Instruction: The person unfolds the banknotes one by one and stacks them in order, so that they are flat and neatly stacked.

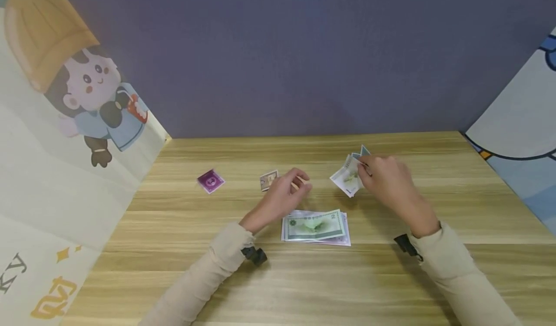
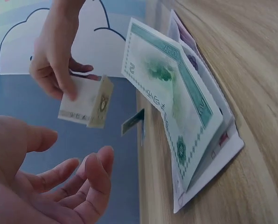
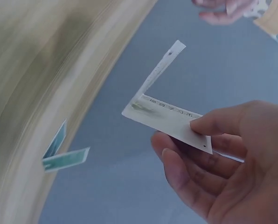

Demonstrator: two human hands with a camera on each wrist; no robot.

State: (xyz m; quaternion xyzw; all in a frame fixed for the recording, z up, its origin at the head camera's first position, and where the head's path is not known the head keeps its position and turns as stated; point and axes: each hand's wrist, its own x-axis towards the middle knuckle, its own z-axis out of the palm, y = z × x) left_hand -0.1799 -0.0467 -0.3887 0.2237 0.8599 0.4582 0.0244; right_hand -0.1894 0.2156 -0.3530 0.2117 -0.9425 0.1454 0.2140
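Note:
My right hand (image 1: 388, 183) pinches a folded pale banknote (image 1: 347, 178) between thumb and fingers, held up off the table. In the right wrist view this folded banknote (image 3: 171, 116) stands bent in a V, with faint green print. Behind it a small teal folded banknote (image 3: 66, 159) stands on the table. My left hand (image 1: 284, 195) hovers with loosely bent fingers and nothing in them, beside a small brown folded banknote (image 1: 268, 180). Below both hands lies a pile of flat notes, a green banknote (image 1: 314, 226) marked 2 on top and a pale purple banknote (image 1: 348, 239) under it.
A magenta folded banknote (image 1: 211, 181) sits at the left of the wooden table (image 1: 165, 248). A dark blue-grey panel (image 1: 278, 60) rises along the far edge. Cartoon-printed sheets (image 1: 39, 181) border the left and right sides.

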